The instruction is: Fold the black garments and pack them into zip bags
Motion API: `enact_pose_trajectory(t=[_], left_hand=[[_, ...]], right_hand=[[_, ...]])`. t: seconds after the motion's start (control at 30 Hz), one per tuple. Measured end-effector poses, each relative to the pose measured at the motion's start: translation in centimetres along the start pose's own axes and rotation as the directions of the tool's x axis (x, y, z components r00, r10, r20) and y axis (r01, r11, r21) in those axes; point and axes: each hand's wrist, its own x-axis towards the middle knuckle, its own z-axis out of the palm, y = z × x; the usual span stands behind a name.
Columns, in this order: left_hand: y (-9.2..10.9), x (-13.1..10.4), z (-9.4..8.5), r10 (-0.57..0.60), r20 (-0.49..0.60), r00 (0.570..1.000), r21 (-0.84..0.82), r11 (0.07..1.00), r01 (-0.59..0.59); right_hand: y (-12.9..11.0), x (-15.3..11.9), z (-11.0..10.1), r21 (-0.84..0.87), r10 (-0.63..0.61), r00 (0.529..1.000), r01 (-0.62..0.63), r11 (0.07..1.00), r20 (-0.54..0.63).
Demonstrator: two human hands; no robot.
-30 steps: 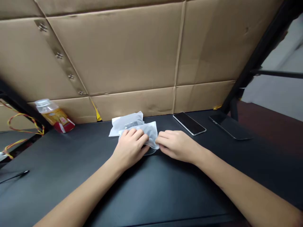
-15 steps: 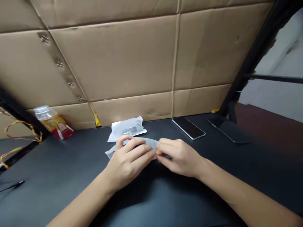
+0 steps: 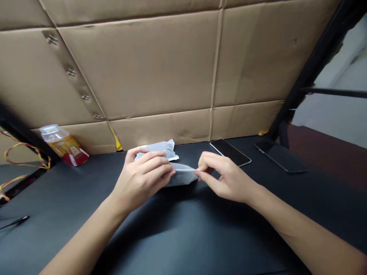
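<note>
A translucent white plastic bag [image 3: 182, 177] is stretched between my two hands, just above the black table. My left hand [image 3: 143, 173] is closed on its upper edge from the left, and the fingers cover that end of the bag. At the right end, my right hand [image 3: 222, 175] pinches the corner between thumb and forefinger. What the bag contains, if anything, cannot be made out. Behind my left hand lies a second white plastic bag [image 3: 166, 148], partly covered by my fingers.
Two phones, one silver-edged [image 3: 231, 151] and one dark [image 3: 279, 156], lie at the back right. A tilted plastic jar [image 3: 64, 145] with a yellow and red label rests at the left against a cardboard wall [image 3: 143, 68]. A black pen [image 3: 15, 222] lies at the left edge.
My hands have moved apart, the left leftward and the right slightly rightward. The bag's upper edge now shows as a taut line between them. The view has shifted slightly.
</note>
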Motion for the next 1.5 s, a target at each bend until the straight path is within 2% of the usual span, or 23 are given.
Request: enact_pose_trajectory(t=[0.17,0.3,0.43,0.5,0.6,0.7,0.8,0.93,1.03,1.17,1.3,1.37,1.47,1.5], left_hand=[[-2.9,-1.0,0.2,-0.097,0.075,0.992,0.004,0.995,0.097],[-5.4,-2.2,0.4,-0.191,0.15,0.97,0.015,0.981,0.191],[-6.5,-2.7,0.2,-0.261,0.213,0.941,0.006,0.964,0.266],[-6.1,-2.5,0.0,-0.262,0.24,0.935,-0.031,0.96,0.277],[-4.1,-2.0,0.3,-0.194,0.291,0.937,-0.068,0.973,0.223],[-1.6,-1.8,1.2,-0.118,0.361,0.925,-0.077,0.985,0.155],[0.2,-1.8,2.2,-0.093,0.409,0.908,-0.11,0.983,0.15],[1.8,-1.7,2.5,0.011,0.475,0.88,-0.115,0.992,0.049],[3.0,-1.7,2.9,0.097,0.508,0.856,-0.157,0.987,-0.019],[3.7,-2.1,3.1,0.116,0.576,0.809,-0.247,0.968,0.037],[2.0,-2.1,1.6,0.145,0.61,0.779,-0.447,0.875,0.188],[0.6,-1.8,0.6,0.107,0.583,0.806,-0.519,0.811,0.268],[-1.1,-1.4,0.1,-0.053,0.454,0.889,-0.569,0.75,0.336],[-1.5,-1.3,0.2,-0.095,0.418,0.903,-0.573,0.744,0.343]], right_hand=[[1.7,0.2,-1.0,0.075,0.114,0.992,-0.11,0.991,-0.049],[3.5,0.0,-1.9,0.127,0.233,0.97,-0.223,0.967,-0.071],[4.8,-0.1,-1.8,0.137,0.289,0.95,-0.273,0.952,-0.117],[4.9,0.0,-1.4,0.152,0.297,0.944,-0.276,0.949,-0.146],[4.3,0.0,-0.6,0.195,0.275,0.953,-0.248,0.949,-0.127],[3.2,-0.1,-0.1,0.168,0.174,0.982,-0.16,0.973,-0.072],[2.2,-0.1,-0.3,0.144,0.084,0.996,-0.084,0.986,0.005],[1.9,0.2,-0.8,0.222,0.09,0.982,-0.126,0.967,0.164],[2.2,0.2,-0.4,0.137,0.169,0.97,-0.194,0.971,0.176],[2.7,-0.1,0.5,-0.029,0.192,0.968,-0.19,0.981,0.159],[3.5,-0.2,0.6,-0.048,0.214,0.971,-0.21,0.976,0.104],[3.7,-0.2,0.3,-0.046,0.223,0.972,-0.221,0.974,0.068],[3.6,-0.1,0.2,-0.063,0.191,0.981,-0.188,0.98,0.041],[3.3,-0.2,0.2,-0.064,0.159,0.986,-0.156,0.986,0.055]])
